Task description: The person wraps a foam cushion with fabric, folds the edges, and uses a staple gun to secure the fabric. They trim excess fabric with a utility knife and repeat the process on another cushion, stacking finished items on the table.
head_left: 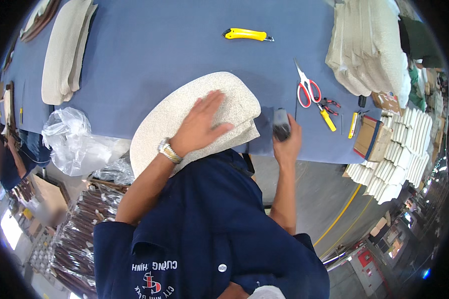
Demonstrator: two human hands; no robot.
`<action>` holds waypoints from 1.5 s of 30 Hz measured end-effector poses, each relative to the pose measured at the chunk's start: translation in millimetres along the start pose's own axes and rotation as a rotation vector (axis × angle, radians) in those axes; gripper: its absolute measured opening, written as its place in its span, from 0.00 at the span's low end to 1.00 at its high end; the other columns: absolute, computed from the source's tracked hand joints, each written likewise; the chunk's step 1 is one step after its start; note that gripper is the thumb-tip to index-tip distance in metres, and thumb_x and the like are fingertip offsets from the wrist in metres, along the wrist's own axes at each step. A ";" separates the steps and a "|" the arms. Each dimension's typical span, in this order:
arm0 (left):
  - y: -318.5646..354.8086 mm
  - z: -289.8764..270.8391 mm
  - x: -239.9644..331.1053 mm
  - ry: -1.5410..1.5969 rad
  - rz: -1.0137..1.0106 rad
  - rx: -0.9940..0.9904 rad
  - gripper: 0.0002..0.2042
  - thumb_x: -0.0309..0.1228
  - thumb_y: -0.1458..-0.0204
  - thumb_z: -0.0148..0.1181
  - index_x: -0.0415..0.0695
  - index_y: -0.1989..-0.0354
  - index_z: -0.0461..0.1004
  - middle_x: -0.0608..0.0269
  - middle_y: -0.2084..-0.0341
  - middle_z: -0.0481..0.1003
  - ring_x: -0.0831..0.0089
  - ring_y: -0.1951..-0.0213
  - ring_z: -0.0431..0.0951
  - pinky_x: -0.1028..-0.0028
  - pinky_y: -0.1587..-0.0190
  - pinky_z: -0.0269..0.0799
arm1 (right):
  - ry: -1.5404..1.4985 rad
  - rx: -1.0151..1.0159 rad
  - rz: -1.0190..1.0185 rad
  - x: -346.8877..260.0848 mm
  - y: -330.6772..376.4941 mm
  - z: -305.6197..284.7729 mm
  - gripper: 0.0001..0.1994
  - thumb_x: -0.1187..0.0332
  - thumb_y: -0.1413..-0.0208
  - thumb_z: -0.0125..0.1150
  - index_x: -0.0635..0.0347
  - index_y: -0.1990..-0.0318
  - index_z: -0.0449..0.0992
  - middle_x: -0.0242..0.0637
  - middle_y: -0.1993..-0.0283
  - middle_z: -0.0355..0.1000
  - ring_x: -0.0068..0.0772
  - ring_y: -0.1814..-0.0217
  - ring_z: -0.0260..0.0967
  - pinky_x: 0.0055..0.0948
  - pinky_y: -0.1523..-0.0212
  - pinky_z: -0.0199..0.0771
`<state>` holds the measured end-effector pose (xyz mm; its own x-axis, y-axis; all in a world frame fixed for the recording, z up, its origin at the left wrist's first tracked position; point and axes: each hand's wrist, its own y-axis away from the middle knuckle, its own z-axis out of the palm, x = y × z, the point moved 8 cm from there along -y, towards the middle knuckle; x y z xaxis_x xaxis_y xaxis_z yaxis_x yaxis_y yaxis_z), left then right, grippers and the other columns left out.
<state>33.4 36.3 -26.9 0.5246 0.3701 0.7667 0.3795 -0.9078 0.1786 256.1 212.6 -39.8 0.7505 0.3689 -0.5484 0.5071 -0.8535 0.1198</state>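
Note:
A beige, speckled upholstered piece (169, 112), rounded at its far end, lies at the table's near edge in front of me. My left hand (203, 122) rests flat on top of it, fingers stretched out, with a watch at the wrist. Folded fabric edges show along the piece's right side. Just right of it, my right hand (290, 142) is closed around a dark grey tool (281, 124). Motion blur hides what kind of tool it is. Beyond the piece lies a yellow utility knife (247, 34).
Red-handled scissors (308, 92), pliers (328, 105) and a second yellow cutter (353, 125) lie to the right. Stacks of beige pieces stand far left (62, 55) and far right (366, 47). A clear plastic bag (72, 142) hangs over the table's left edge. A person (17, 154) is at far left.

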 end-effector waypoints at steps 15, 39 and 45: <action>288.3 -12.8 -205.2 0.404 -1.019 0.679 0.38 0.52 0.35 0.59 0.32 0.27 0.60 0.37 0.36 0.70 0.55 0.41 0.76 0.65 0.39 0.71 | -1.472 0.024 -0.976 -234.6 50.1 -205.7 0.13 0.65 0.33 0.59 0.67 0.49 0.74 0.46 0.55 0.75 0.39 0.55 0.77 0.33 0.48 0.75; 209.9 -64.3 -277.6 -0.134 -0.570 0.943 0.33 0.50 0.35 0.58 0.33 0.32 0.66 0.33 0.39 0.70 0.40 0.37 0.69 0.53 0.33 0.62 | -1.983 0.463 -1.111 -314.7 177.2 -280.1 0.03 0.65 0.32 0.58 0.49 0.60 0.74 0.28 0.71 0.73 0.28 0.65 0.75 0.31 0.51 0.73; 203.5 -72.1 -274.2 -0.028 -0.612 0.765 0.35 0.50 0.34 0.56 0.31 0.31 0.64 0.33 0.35 0.67 0.41 0.34 0.68 0.55 0.31 0.61 | -0.806 0.715 -1.004 -289.0 133.5 -254.8 0.12 0.73 0.37 0.57 0.67 0.48 0.72 0.42 0.59 0.78 0.38 0.58 0.76 0.36 0.55 0.75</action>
<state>-88.2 -264.2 -156.4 0.0868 0.7480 0.6580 0.9785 -0.1882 0.0848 215.0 85.8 345.5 -0.3369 0.8078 -0.4837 0.1685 -0.4537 -0.8751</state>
